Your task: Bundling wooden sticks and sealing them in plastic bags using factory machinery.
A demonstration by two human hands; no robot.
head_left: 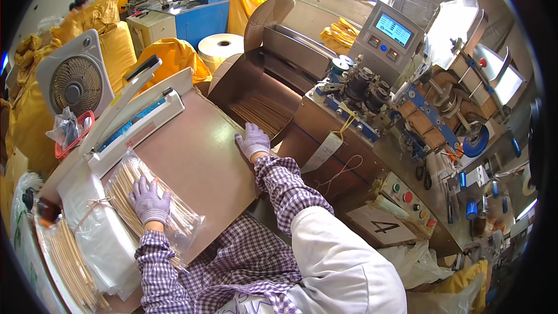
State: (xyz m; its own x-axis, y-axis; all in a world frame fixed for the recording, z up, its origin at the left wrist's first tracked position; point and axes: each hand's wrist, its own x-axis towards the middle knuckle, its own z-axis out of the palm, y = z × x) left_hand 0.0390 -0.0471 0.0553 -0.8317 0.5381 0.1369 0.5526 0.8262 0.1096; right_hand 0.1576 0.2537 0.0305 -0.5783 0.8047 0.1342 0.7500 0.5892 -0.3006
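My left hand (150, 200), in a striped purple-and-white glove, lies flat with fingers spread on a clear plastic bag of thin wooden sticks (185, 214). The bag rests along the left part of a brown tabletop (192, 139). In a matching glove, my right hand (253, 141) is at the table's far right edge, its fingers stretched out beside a metal trough (226, 90). Several loose thin brown sticks (264, 110) lie in the trough, just beyond those fingertips. Whether the fingertips touch any stick is unclear.
A bag sealer (136, 131) with a raised arm stands across the table's far left. Nearby are white plastic bags (102, 244), more sticks (68, 261), a fan (75, 84) and a red basket (75, 134). On the right stands a machine with a screen (394, 28) and control buttons (407, 197).
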